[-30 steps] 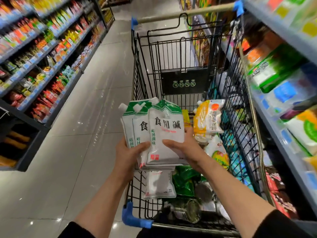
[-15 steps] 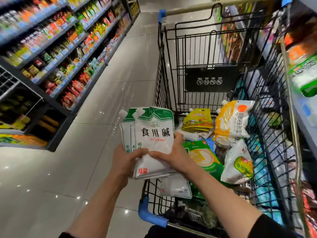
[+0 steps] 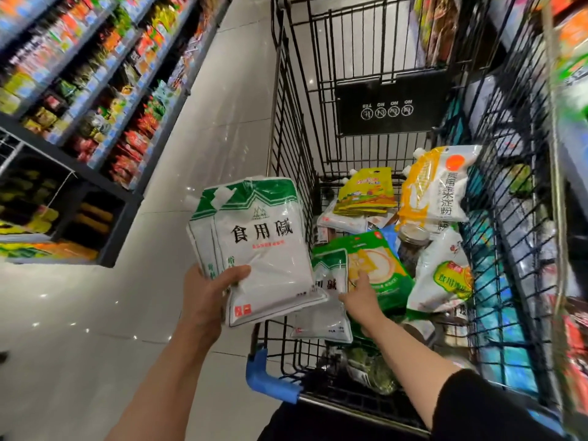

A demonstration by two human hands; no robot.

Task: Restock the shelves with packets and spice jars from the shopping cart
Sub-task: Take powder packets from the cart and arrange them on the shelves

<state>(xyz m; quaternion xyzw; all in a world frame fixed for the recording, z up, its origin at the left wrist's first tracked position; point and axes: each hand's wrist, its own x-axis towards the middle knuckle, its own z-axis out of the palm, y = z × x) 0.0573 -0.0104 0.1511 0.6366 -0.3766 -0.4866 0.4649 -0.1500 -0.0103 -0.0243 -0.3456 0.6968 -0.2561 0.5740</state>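
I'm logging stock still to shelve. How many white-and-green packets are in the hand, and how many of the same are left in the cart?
White-and-green packets held in the left hand: 2
Same kind in the cart, by the right hand: 1
Total: 3

Packets (image 3: 375,272) and jar (image 3: 413,237) in cart (image 3: 288,128)

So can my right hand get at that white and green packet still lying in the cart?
Probably yes. The right hand is already down inside the cart, right at the white and green packet, and nothing lies over it. The left hand holds the other packets off to the side.
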